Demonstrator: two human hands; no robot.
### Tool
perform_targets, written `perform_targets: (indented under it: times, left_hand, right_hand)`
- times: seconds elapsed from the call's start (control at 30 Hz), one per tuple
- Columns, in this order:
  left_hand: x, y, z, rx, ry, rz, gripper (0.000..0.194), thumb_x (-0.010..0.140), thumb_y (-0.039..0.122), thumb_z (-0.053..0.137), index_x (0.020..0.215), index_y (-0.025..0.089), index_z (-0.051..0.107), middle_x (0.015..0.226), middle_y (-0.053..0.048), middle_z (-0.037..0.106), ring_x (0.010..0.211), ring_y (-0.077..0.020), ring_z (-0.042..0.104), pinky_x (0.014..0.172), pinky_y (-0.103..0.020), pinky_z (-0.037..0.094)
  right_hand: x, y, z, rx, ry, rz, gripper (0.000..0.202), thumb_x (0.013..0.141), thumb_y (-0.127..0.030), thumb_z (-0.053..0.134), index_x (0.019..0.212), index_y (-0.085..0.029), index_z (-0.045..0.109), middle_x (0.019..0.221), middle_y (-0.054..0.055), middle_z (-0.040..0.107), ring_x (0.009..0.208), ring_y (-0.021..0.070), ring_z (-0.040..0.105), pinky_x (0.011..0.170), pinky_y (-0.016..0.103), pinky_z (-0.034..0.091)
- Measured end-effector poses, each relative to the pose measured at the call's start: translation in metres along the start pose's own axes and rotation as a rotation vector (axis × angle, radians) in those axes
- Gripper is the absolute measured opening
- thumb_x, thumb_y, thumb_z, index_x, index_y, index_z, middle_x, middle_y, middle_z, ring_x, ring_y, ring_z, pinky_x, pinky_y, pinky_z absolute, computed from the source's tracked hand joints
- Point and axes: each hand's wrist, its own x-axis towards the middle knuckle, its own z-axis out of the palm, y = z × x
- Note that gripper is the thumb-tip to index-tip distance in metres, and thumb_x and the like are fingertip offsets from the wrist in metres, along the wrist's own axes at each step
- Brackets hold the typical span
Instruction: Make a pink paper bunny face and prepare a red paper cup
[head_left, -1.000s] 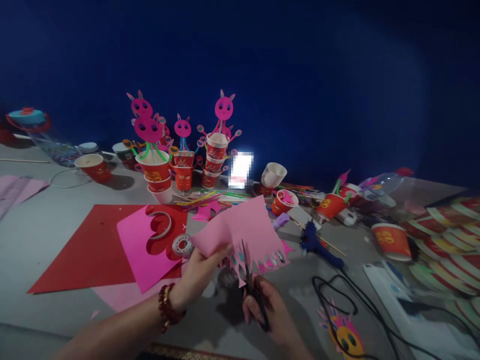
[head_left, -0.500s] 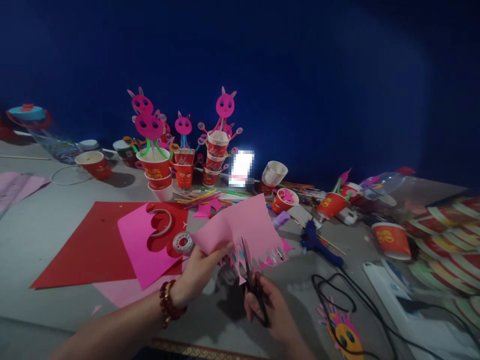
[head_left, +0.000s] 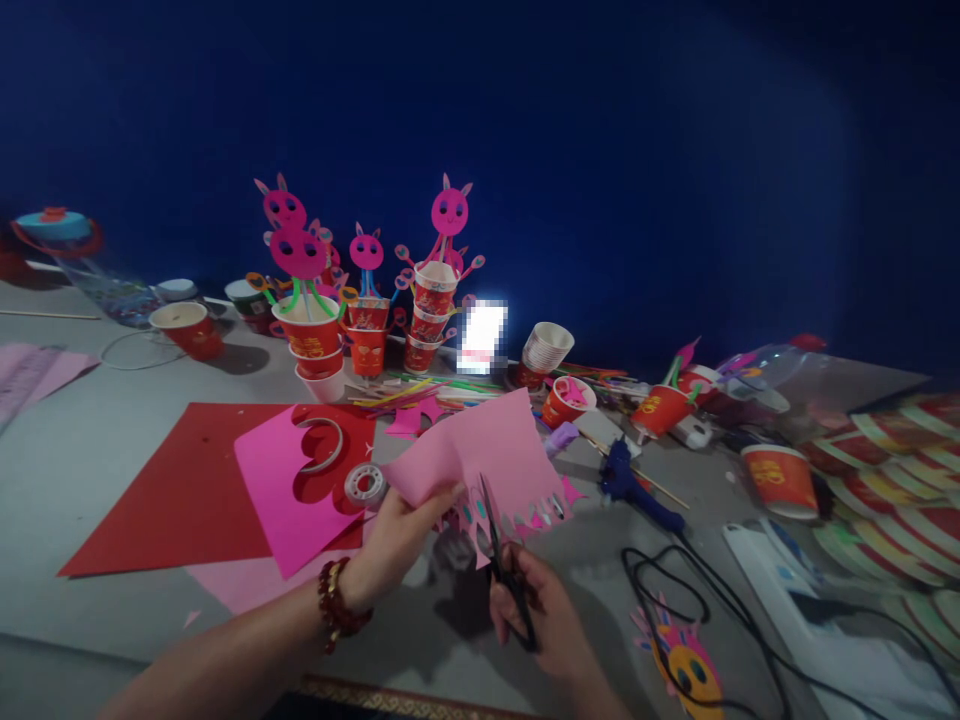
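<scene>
My left hand (head_left: pixel 405 535) pinches the lower left edge of a light pink sheet of paper (head_left: pixel 487 440), thumb on top. The sheet's lower edge is jagged with cut-outs and carries small drawn shapes in teal. My right hand (head_left: pixel 536 605) is wrapped round the handles of black-handled scissors (head_left: pixel 510 590), whose blades point up and lie across the sheet's lower edge. A narrow pink strip hangs beside the blades. Left of my left hand sits a roll of tape (head_left: pixel 366 484), near a bright pink sheet (head_left: pixel 289 490) with curved cut-outs.
Red paper (head_left: pixel 165 500) lies at left. Paper cups with pink rabbit-faced figures (head_left: pixel 307 335) stand at the back, beside a glowing phone (head_left: pixel 482 337). A blue glue gun (head_left: pixel 637 490) and black cable (head_left: pixel 694 565) lie right, near a white power strip (head_left: pixel 780 590) and a yellow paper face (head_left: pixel 690 675).
Almost nothing differs. The sheet, the scissors and both hands keep nearly the same place, and the view has shifted very slightly.
</scene>
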Motion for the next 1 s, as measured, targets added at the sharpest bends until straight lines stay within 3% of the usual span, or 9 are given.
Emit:
perform_targets:
  times: [0.47, 1.0]
  left_hand:
    - [0.002, 0.000, -0.003, 0.030, 0.001, 0.007, 0.031, 0.073, 0.033, 0.077, 0.095, 0.013, 0.069, 0.090, -0.006, 0.073, 0.084, -0.0208, 0.065, 0.077, -0.030, 0.052]
    - [0.002, 0.006, -0.005, 0.084, -0.047, -0.014, 0.025, 0.072, 0.036, 0.076, 0.082, 0.015, 0.068, 0.081, -0.004, 0.070, 0.078, -0.0193, 0.063, 0.071, -0.027, 0.050]
  right_hand:
    - [0.000, 0.007, -0.004, -0.030, 0.001, 0.020, 0.058, 0.066, -0.069, 0.077, 0.069, -0.023, 0.043, 0.046, -0.011, 0.040, 0.037, 0.0063, 0.037, 0.041, 0.019, 0.034]
    - [-0.001, 0.012, -0.007, -0.051, -0.011, 0.017, 0.056, 0.068, -0.064, 0.078, 0.068, -0.023, 0.040, 0.046, -0.013, 0.038, 0.035, 0.0046, 0.033, 0.038, 0.017, 0.031]
